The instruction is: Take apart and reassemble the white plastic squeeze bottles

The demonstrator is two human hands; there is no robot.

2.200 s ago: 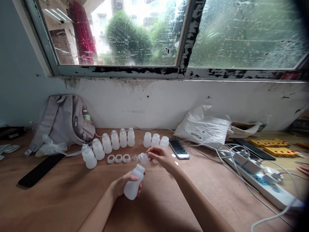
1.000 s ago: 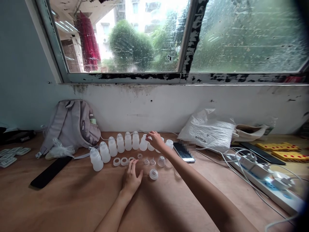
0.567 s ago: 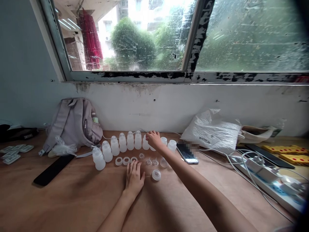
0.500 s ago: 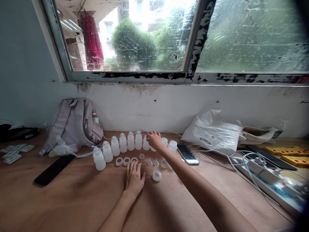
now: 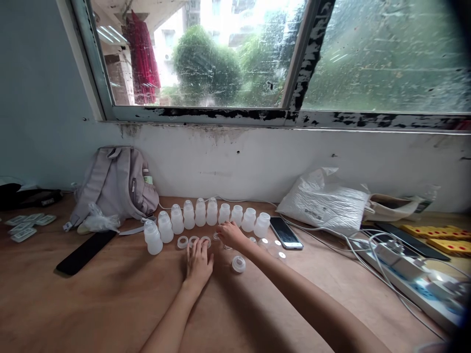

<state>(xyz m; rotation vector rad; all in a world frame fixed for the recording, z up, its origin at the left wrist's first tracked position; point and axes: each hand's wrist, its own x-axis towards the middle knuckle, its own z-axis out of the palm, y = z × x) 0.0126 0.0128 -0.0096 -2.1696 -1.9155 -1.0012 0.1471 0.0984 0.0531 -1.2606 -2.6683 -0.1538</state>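
Observation:
My left hand (image 5: 198,260) lies on the table with its fingers stretched out over white screw rings (image 5: 183,241), three of which stand in a short row. My right hand (image 5: 231,235) hovers just beyond it, fingers bent downward and a little apart, close to a small clear teat-like piece (image 5: 216,236). Parts under the right palm are hidden. Nearer to me sits a white ring with a clear centre (image 5: 239,264). Behind the hands, milky baby bottles (image 5: 189,215) form a curved row; those on the left carry tops, while those on the right, like this bottle (image 5: 262,225), have bare necks.
Clear caps (image 5: 273,249) lie right of my right forearm, near a phone (image 5: 286,233). A backpack (image 5: 114,186) and a black slab (image 5: 86,252) are at left. A white plastic bag (image 5: 324,201), cables and a power strip (image 5: 408,279) occupy the right.
My right hand has come back from the bottle row toward me and down to the small clear pieces. My left hand has shifted slightly left over the rings. The view has moved a little.

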